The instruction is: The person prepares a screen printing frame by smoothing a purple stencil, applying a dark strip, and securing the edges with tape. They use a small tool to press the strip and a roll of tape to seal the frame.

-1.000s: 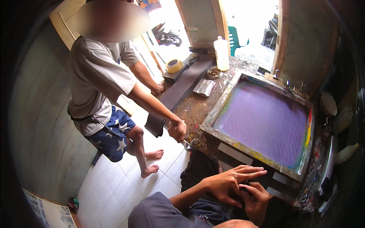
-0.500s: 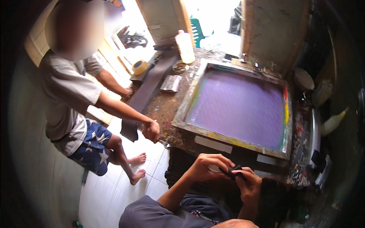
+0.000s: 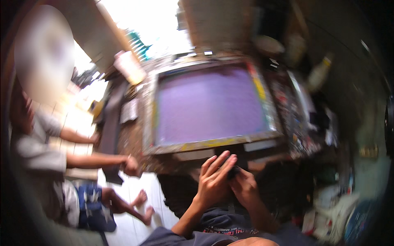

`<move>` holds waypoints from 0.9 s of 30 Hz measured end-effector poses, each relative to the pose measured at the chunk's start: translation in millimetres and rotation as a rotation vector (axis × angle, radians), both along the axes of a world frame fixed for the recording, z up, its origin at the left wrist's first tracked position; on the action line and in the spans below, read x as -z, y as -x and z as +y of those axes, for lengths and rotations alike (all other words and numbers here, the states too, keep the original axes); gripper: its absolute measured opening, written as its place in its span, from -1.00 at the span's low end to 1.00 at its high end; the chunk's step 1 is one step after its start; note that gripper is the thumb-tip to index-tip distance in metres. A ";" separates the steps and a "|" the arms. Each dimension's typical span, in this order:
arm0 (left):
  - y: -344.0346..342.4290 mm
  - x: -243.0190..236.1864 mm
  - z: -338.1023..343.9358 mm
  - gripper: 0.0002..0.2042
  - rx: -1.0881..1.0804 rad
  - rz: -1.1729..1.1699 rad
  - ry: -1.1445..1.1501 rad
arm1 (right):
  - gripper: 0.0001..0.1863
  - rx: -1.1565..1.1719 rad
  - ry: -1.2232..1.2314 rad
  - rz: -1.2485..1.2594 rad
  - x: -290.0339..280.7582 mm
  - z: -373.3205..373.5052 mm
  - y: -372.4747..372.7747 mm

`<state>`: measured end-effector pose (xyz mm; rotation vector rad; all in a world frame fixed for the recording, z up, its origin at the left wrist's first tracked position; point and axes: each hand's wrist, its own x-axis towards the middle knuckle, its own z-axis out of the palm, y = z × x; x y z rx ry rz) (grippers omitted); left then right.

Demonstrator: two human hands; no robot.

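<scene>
In front of my body, below the near edge of the screen-printing frame [image 3: 193, 144], my two hands are close together. My left hand [image 3: 214, 177] has its fingers stretched out, and its palm side and thumb are hidden. My right hand [image 3: 245, 187] is bent around a small black object [image 3: 233, 172], blurred and mostly covered, so its kind cannot be made out. The left fingers lie against or just beside that object. The wooden frame has paint-stained edges around a purple mesh [image 3: 209, 106] and rests on a stained worktable [image 3: 130, 141].
At the left a person [image 3: 39, 160] stands with a hand [image 3: 132, 166] at the table's edge. Near them are a dark strip [image 3: 111, 117], a roll of tape [image 3: 97, 110] and a pale bottle [image 3: 130, 69]. On the right is a white bottle with a yellow tip [image 3: 320, 74].
The view has swung right, shifting the frame and the person leftward in the picture. My left fingers have straightened from a pinch on the black object. My right hand stays on it.
</scene>
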<state>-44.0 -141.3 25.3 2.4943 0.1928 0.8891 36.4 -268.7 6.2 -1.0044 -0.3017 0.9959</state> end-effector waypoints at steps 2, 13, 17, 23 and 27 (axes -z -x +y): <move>-0.8 -1.1 -5.0 -0.43 0.001 0.027 -0.028 | -0.65 0.056 0.030 0.108 -4.3 4.4 -0.8; 31.1 27.4 68.4 -0.50 -0.311 0.160 0.020 | -0.67 1.291 0.282 -1.165 -45.3 -116.7 -200.7; 33.2 -4.8 62.9 -0.66 -0.015 0.089 0.334 | -0.55 1.238 0.770 -1.444 -60.0 -152.1 -335.1; 15.8 -43.8 18.4 -0.73 1.560 -0.006 0.827 | -0.49 0.581 1.257 -1.300 -48.4 -143.8 -336.8; 19.6 -45.1 0.8 -0.58 1.696 -0.143 0.927 | -0.45 0.637 1.302 -1.402 -16.4 -122.8 -323.4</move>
